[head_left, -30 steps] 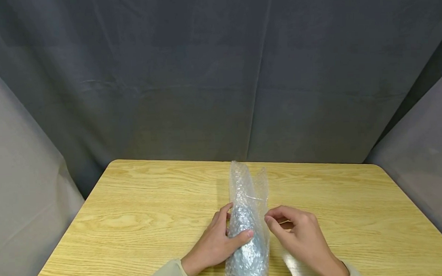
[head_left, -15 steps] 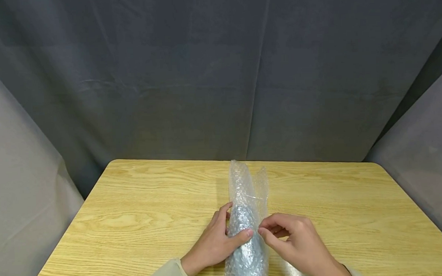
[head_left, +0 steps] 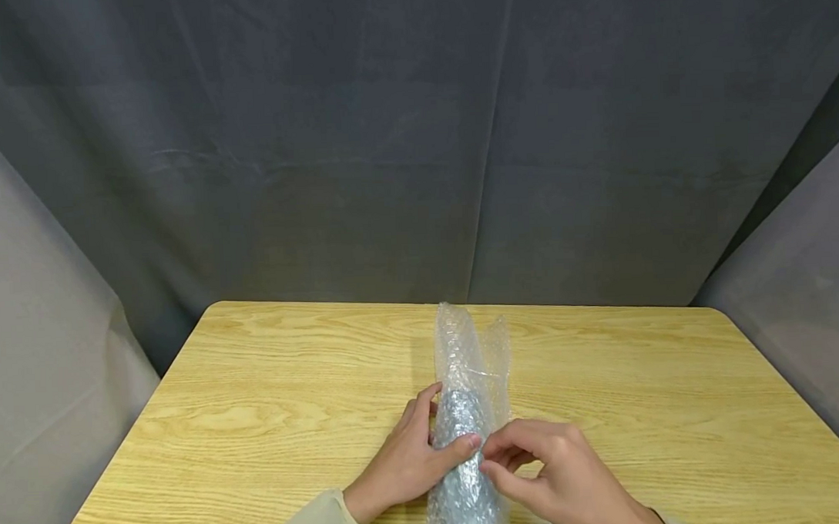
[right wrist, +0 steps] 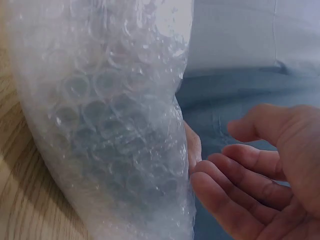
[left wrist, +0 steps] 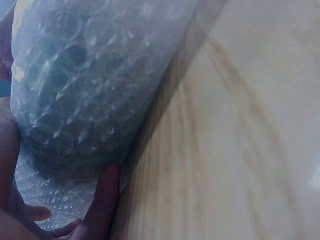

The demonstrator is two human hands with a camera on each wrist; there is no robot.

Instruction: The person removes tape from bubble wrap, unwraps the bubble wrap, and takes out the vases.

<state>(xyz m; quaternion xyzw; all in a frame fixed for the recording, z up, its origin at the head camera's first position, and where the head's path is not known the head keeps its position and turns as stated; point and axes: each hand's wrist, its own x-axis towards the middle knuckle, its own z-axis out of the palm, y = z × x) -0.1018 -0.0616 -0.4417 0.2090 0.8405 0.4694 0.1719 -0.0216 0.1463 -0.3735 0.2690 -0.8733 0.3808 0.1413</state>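
Note:
A long bundle in clear bubble wrap (head_left: 465, 492) lies lengthwise at the table's middle, running toward me. Through the plastic shows a bluish-grey thing whose kind is hidden. My left hand (head_left: 415, 459) grips the bundle from its left, thumb across the top and fingers along the side. In the left wrist view, a fingertip (left wrist: 109, 182) presses at the wrap's lower edge. My right hand (head_left: 558, 469) is at the bundle's right side, thumb and index finger apart, fingers softly bent. The right wrist view shows its fingertips (right wrist: 202, 175) right at the wrap's edge, nothing between them and the thumb.
The wood-grain table (head_left: 258, 406) extends to both sides of the bundle. Loose flaps of wrap (head_left: 495, 352) stick out toward the table's far edge. A dark grey curtain (head_left: 360, 156) hangs behind, with pale cloth (head_left: 41, 344) at the left.
My right hand has moved left and toward me along the bundle, its fingertips coming near the left thumb. The left hand and the bundle have stayed in place.

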